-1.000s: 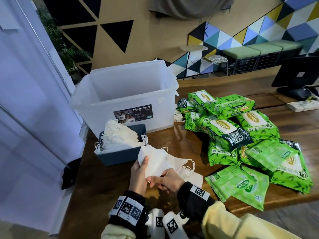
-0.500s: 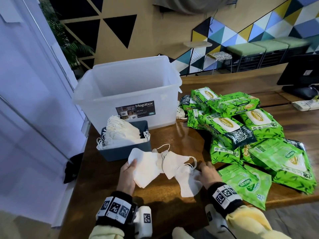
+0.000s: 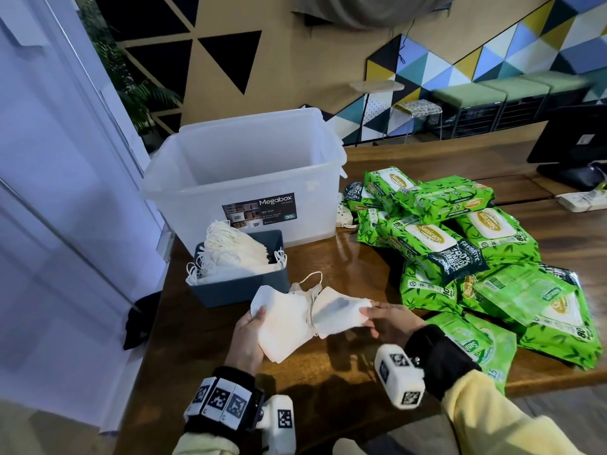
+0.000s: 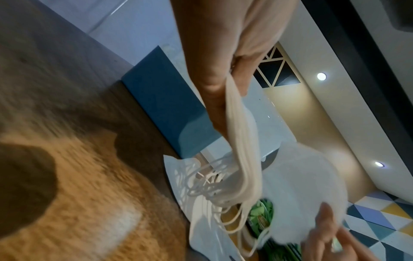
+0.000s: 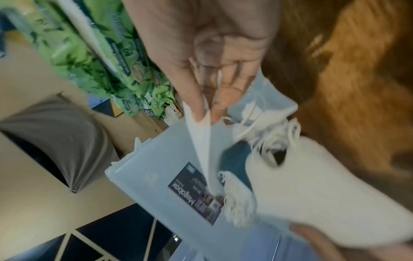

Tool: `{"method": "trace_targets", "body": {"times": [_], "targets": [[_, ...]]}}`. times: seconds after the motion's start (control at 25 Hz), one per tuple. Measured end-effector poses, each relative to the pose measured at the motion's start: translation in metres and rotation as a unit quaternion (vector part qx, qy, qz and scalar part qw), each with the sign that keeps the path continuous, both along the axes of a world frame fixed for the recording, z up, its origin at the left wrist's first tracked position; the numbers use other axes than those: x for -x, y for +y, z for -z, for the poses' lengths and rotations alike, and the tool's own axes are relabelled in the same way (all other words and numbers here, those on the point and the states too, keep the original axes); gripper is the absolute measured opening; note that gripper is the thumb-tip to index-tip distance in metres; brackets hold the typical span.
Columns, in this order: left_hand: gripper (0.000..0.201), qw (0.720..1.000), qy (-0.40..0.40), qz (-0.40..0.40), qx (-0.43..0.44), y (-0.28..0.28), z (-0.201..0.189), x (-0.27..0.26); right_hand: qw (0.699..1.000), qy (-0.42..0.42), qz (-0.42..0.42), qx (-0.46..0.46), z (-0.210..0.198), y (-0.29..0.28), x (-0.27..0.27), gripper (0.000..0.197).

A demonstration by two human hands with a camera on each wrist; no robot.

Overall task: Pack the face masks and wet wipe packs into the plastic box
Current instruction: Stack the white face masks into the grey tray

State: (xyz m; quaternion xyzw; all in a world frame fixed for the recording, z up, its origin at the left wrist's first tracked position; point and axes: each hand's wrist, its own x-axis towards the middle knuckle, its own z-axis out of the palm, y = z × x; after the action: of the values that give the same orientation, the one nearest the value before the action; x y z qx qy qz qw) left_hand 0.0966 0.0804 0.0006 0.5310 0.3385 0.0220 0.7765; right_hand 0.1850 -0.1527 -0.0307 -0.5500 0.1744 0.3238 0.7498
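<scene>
My left hand (image 3: pixel 249 330) grips a small stack of white face masks (image 3: pixel 284 318) just above the wooden table (image 3: pixel 328 389); the left wrist view shows thumb and fingers pinching the stack's edge (image 4: pixel 232 109). My right hand (image 3: pixel 382 318) pinches another white mask (image 3: pixel 338 311) by its right end, beside the stack. More masks (image 3: pixel 230 247) fill a dark blue tray (image 3: pixel 243 285). The translucent plastic box (image 3: pixel 246 178) stands behind the tray, open; I see nothing inside it. Green wet wipe packs (image 3: pixel 460 251) lie heaped at the right.
A wall and door panel (image 3: pixel 65 192) run along the table's left edge. A monitor base (image 3: pixel 574 149) and a white power strip (image 3: pixel 581 200) sit at the far right. Bare wood lies in front of my hands.
My right hand lifted a mask off the table and brought it left toward the stack in my left hand. The head camera moved closer.
</scene>
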Motion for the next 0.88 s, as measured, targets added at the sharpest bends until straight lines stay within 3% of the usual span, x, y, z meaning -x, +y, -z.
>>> {"method": "trace_targets", "body": {"times": [0.08, 0.16, 0.32, 0.44, 0.68, 0.88], "targets": [[0.023, 1.0, -0.001, 0.01, 0.002, -0.008, -0.003, -0.001, 0.984, 0.074, 0.056, -0.149, -0.014, 0.008, 0.002, 0.011], [0.02, 1.0, -0.016, 0.019, 0.013, -0.015, -0.005, -0.003, 0.978, 0.088, 0.063, -0.176, -0.025, 0.022, 0.008, 0.008], [0.028, 0.999, -0.024, 0.002, 0.047, -0.029, -0.003, -0.012, 0.997, 0.036, -0.048, -0.045, -0.026, 0.057, 0.035, 0.013], [0.03, 0.999, -0.005, -0.029, 0.045, -0.031, -0.001, -0.015, 0.997, -0.005, -0.068, 0.02, -0.022, 0.07, 0.042, 0.022], [0.042, 0.996, -0.019, -0.084, 0.029, -0.024, 0.0, -0.017, 1.0, -0.011, -0.018, 0.017, -0.023, 0.075, 0.036, 0.032], [0.045, 0.995, -0.039, -0.087, 0.013, -0.02, -0.003, -0.019, 0.988, -0.131, -0.07, 0.051, -0.032, 0.085, 0.042, 0.035]]}}
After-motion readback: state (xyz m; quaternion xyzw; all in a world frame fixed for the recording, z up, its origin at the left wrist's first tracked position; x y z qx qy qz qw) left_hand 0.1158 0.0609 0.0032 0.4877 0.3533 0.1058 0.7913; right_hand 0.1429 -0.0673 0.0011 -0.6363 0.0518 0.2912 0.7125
